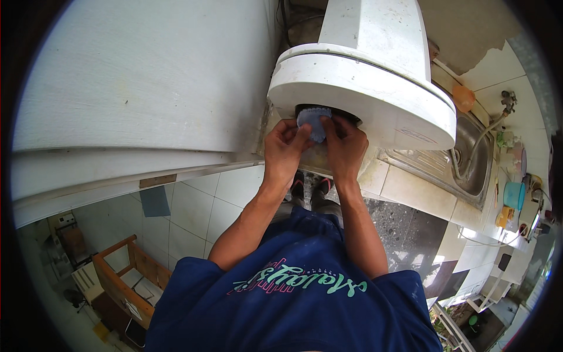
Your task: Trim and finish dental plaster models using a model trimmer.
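My left hand (284, 146) and my right hand (346, 146) both pinch a small pale blue-grey piece with a scalloped edge (314, 123). They hold it at a dark rounded opening (349, 117) in the underside of a white, curved-front housing (358, 75), which has a white upright section (387, 26) above it. My left fingers are on the piece's left side, and my right fingers are on its right. Some fingertips are hidden behind the piece.
A white panel (135, 82) fills the upper left. On the right are a steel sink (469, 188) with a hose, an orange plastic item (463, 97) and a turquoise container (514, 195). A wooden frame (111, 276) stands lower left. My feet (311, 186) are on the floor below.
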A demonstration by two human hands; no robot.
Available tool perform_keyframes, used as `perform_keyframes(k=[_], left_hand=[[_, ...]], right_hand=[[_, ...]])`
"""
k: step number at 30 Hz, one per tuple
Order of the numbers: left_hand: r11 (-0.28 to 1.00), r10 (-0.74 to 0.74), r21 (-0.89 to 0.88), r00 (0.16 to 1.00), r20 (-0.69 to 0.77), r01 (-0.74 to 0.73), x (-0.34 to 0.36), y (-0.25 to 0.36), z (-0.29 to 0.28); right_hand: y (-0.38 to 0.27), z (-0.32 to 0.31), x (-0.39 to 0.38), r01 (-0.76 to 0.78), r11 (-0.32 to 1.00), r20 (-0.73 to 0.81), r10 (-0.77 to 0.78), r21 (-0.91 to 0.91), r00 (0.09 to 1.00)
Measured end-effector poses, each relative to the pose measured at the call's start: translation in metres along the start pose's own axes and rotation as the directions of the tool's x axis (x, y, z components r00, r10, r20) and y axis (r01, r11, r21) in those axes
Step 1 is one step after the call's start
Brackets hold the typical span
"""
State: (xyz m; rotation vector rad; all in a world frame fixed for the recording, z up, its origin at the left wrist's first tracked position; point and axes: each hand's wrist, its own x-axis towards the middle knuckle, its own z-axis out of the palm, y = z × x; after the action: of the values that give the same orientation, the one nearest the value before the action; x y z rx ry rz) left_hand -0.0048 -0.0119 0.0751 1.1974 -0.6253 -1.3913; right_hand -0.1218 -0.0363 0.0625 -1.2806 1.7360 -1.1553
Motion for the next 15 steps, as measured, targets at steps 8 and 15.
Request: perform_keyframes(k=[8, 15], left_hand=[[0.997, 0.032, -0.077, 0.999, 0.002, -0.032, -0.010, -0.003, 0.000], [0.930, 0.269, 0.258, 0.963, 0.003, -0.261, -0.030, 0.005, 0.001]], right_hand=[[-0.002, 0.000, 0.001, 0.001, 1.000, -0.016, -0.001, 0.000, 1.000], [-0.008, -0.012, -0.014, 0.039, 0.980, 0.038, -0.047, 0.194, 0.998]])
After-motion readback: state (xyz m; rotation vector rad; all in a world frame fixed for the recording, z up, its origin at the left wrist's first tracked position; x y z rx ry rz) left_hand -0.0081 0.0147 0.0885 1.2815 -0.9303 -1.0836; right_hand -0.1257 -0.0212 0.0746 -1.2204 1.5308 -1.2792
